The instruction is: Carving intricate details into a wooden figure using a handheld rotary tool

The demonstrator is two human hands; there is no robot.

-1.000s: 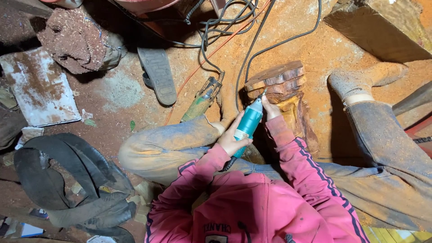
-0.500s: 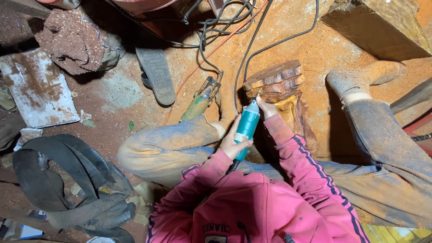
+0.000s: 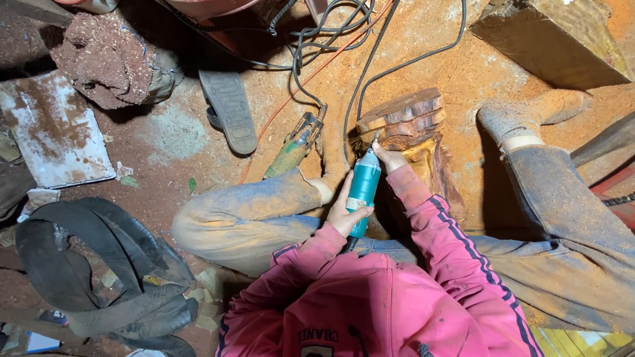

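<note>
Teal grinder [image 3: 363, 188] clenched in left grip [image 3: 345, 213]; right grip [image 3: 390, 158] seemingly steadies its nose.

Dirt floor [image 3: 463, 53] is coated in orange sawdust. Lying right on it: a grey flip-flop [image 3: 228, 109] sole-up, a green power tool [image 3: 291, 149] beside tangled black cables [image 3: 317, 39], a dusty white slab [image 3: 56, 132] at left, old rubber tyre strips [image 3: 99, 271], a wood block [image 3: 552, 39] top right, and the carved wood piece [image 3: 403, 119].

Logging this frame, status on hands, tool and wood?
Left hand gripping teal rotary tool. Right hand steadying tool nose at carved wood block. Cables trail close behind block.
</note>
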